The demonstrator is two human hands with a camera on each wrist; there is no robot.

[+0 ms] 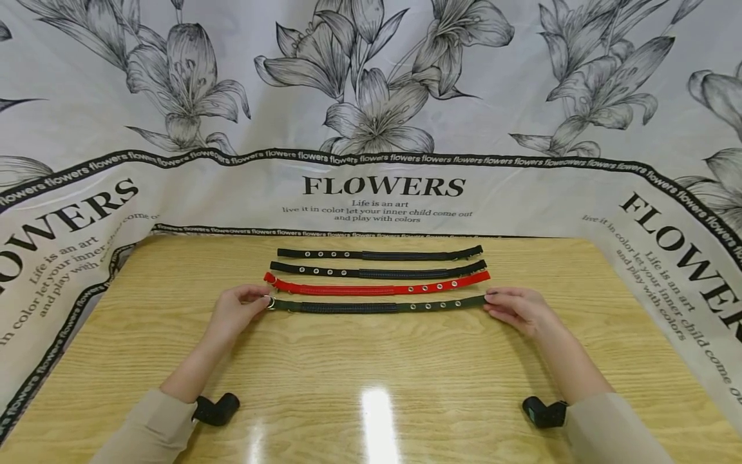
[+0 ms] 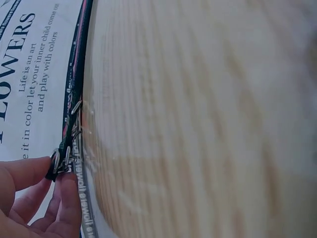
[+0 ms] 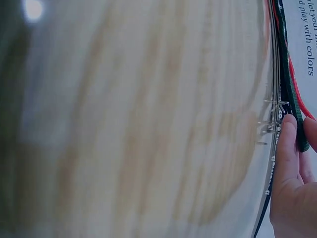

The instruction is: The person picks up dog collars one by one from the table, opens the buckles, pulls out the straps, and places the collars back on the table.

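Note:
A dark green collar (image 1: 348, 308) with a black padded middle and several metal eyelets stretches between the two hands, nearest the person. At its buckle end, with metal rings, the left hand (image 1: 234, 309) pinches it between thumb and fingers. The right hand (image 1: 522, 309) pinches the opposite, eyelet end. In the left wrist view the metal rings (image 2: 56, 161) show at the left fingertips; in the right wrist view the green strap end (image 3: 303, 144) sits between thumb and fingers. Just behind lies a red collar (image 1: 342, 289), its buckle end to the left.
Two black collars, a nearer one (image 1: 400, 274) and a farther one (image 1: 406, 256), lie roughly parallel behind the red collar, eyelets to the left. The wooden table (image 1: 324, 374) meets a white flower-printed cloth (image 1: 493, 200) at its back and sides.

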